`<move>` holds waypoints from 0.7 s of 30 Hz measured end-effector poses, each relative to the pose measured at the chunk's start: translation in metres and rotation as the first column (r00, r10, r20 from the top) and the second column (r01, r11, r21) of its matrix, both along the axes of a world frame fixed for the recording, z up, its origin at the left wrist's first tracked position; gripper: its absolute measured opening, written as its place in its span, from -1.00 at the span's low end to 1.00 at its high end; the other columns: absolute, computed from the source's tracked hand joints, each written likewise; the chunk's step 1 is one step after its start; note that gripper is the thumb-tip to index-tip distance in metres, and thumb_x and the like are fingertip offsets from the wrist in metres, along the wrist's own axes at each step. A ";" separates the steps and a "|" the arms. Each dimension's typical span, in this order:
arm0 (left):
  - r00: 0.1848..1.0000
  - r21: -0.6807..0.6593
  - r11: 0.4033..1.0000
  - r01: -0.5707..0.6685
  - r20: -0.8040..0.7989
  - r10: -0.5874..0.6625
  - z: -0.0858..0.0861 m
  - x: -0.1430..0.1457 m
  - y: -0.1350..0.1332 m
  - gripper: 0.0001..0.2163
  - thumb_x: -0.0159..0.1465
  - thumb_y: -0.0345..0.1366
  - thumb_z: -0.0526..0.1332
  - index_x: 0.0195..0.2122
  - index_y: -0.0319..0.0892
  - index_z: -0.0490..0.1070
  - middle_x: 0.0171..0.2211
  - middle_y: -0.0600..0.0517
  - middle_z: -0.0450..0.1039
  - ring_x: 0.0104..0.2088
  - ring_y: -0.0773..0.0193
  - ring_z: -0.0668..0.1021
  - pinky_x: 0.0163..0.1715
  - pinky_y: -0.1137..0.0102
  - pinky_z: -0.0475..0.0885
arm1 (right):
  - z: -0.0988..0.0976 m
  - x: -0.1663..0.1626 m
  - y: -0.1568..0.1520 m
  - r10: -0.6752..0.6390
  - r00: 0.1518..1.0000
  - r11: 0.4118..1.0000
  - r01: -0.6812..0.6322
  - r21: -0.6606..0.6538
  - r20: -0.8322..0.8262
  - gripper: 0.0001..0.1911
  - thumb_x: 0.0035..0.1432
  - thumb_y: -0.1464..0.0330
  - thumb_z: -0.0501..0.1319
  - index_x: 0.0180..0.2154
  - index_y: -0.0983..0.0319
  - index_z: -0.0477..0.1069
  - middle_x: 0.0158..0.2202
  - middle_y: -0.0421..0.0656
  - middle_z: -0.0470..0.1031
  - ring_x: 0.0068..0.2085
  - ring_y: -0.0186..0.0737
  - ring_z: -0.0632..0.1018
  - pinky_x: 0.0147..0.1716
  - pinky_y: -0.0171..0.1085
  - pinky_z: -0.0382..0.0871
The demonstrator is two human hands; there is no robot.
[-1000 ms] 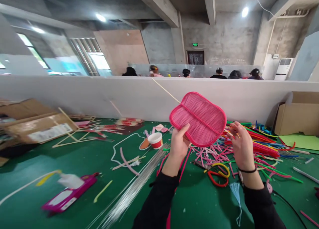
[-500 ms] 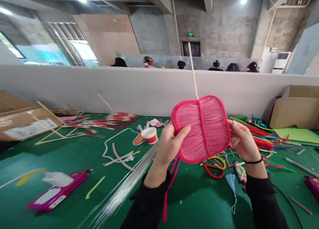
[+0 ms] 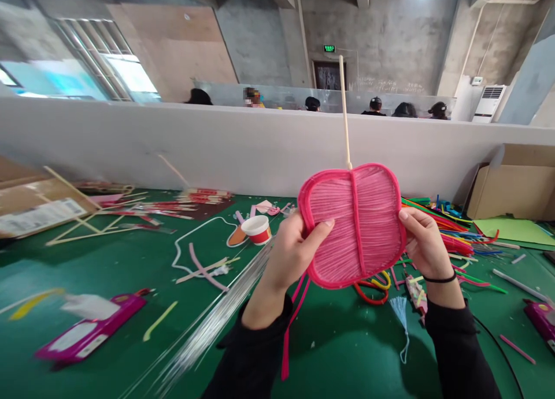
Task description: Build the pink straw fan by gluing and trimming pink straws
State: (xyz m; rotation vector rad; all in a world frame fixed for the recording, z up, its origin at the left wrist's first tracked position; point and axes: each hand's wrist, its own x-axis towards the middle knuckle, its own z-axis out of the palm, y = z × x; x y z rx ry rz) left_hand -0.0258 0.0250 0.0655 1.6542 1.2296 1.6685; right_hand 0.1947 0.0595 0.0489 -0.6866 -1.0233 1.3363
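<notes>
I hold a pink woven fan [image 3: 355, 225] upright in front of me, its thin pale stick [image 3: 344, 110] pointing straight up. My left hand [image 3: 295, 254] grips the fan's left edge, thumb across its face. On the fan's right edge my right hand [image 3: 422, 246] is closed, a black band on its wrist. Pink strips [image 3: 292, 315] hang below the fan toward the green table [image 3: 347, 341].
A heap of coloured pipe cleaners [image 3: 446, 234] lies at the right, with a cardboard box [image 3: 511, 185] behind. A red-and-white cup [image 3: 258, 229], a bundle of metal wires [image 3: 217, 318] and a magenta packet [image 3: 87, 332] lie left. A white partition [image 3: 173, 144] runs behind; several people sit beyond.
The fan turned from tilted to upright, its stick swinging from upper left to vertical. My right hand closed onto the fan's right edge. The view shifted slightly.
</notes>
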 end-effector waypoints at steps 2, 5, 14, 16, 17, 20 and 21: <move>1.000 -0.002 1.000 0.005 -0.014 -0.005 0.001 0.000 -0.001 -0.75 0.19 -0.14 0.30 -0.23 -0.22 0.53 -0.28 -0.07 0.60 -0.25 0.06 0.60 -0.28 0.28 0.48 | 0.000 0.001 0.000 -0.014 1.000 1.000 0.014 0.027 0.022 -0.70 -0.18 0.13 0.50 -0.44 0.16 0.57 -0.48 -0.26 0.55 -0.50 -0.34 0.45 -0.56 -0.36 0.31; 1.000 -0.004 1.000 0.019 -0.024 -0.019 0.001 0.001 -0.001 -0.76 0.18 -0.14 0.29 -0.25 -0.22 0.53 -0.27 -0.08 0.59 -0.24 0.04 0.60 -0.26 0.26 0.49 | 0.000 0.001 -0.001 -0.025 0.999 0.998 0.023 0.056 0.043 -0.73 -0.15 0.13 0.48 -0.45 0.15 0.56 -0.47 -0.26 0.53 -0.50 -0.34 0.43 -0.55 -0.36 0.28; 1.000 -0.022 1.000 0.010 0.006 -0.010 -0.002 0.002 0.009 -0.77 0.17 -0.15 0.31 -0.28 -0.21 0.54 -0.35 -0.05 0.57 -0.29 0.08 0.58 -0.31 0.27 0.48 | -0.003 -0.006 0.002 -0.089 0.996 0.991 0.087 0.103 0.022 -0.75 -0.13 0.16 0.48 -0.46 0.15 0.57 -0.44 -0.26 0.54 -0.42 -0.34 0.45 -0.41 -0.36 0.32; 0.999 -0.017 0.999 0.037 0.023 -0.037 -0.004 0.001 0.012 -0.77 0.17 -0.15 0.31 -0.27 -0.21 0.55 -0.34 -0.05 0.57 -0.29 0.08 0.59 -0.30 0.28 0.49 | -0.002 -0.007 0.001 -0.086 0.996 0.992 0.083 0.095 0.020 -0.75 -0.14 0.16 0.49 -0.46 0.15 0.57 -0.45 -0.26 0.54 -0.44 -0.35 0.45 -0.43 -0.36 0.32; 0.998 -0.015 0.999 0.048 0.032 -0.047 -0.005 0.001 0.013 -0.78 0.17 -0.15 0.31 -0.27 -0.20 0.55 -0.33 -0.05 0.58 -0.28 0.08 0.59 -0.29 0.28 0.49 | -0.002 -0.007 0.001 -0.080 0.997 0.993 0.078 0.089 0.012 -0.74 -0.14 0.15 0.49 -0.46 0.16 0.57 -0.46 -0.27 0.54 -0.45 -0.36 0.44 -0.45 -0.37 0.31; 0.996 -0.018 0.998 0.053 0.072 -0.052 -0.011 -0.002 0.019 -0.77 0.16 -0.16 0.33 -0.26 -0.20 0.55 -0.31 -0.06 0.60 -0.26 0.07 0.60 -0.29 0.28 0.50 | -0.002 -0.006 0.001 -0.014 1.000 0.999 0.016 0.044 -0.026 -0.73 -0.16 0.15 0.50 -0.46 0.17 0.57 -0.48 -0.28 0.54 -0.49 -0.38 0.44 -0.49 -0.38 0.30; 0.995 -0.025 0.998 0.056 0.089 -0.054 -0.013 -0.003 0.021 -0.77 0.16 -0.16 0.33 -0.26 -0.21 0.56 -0.31 -0.06 0.60 -0.26 0.07 0.61 -0.29 0.28 0.50 | -0.002 -0.006 0.001 0.014 0.999 1.000 -0.014 0.022 -0.038 -0.72 -0.18 0.15 0.51 -0.46 0.17 0.58 -0.48 -0.27 0.55 -0.49 -0.38 0.45 -0.50 -0.38 0.31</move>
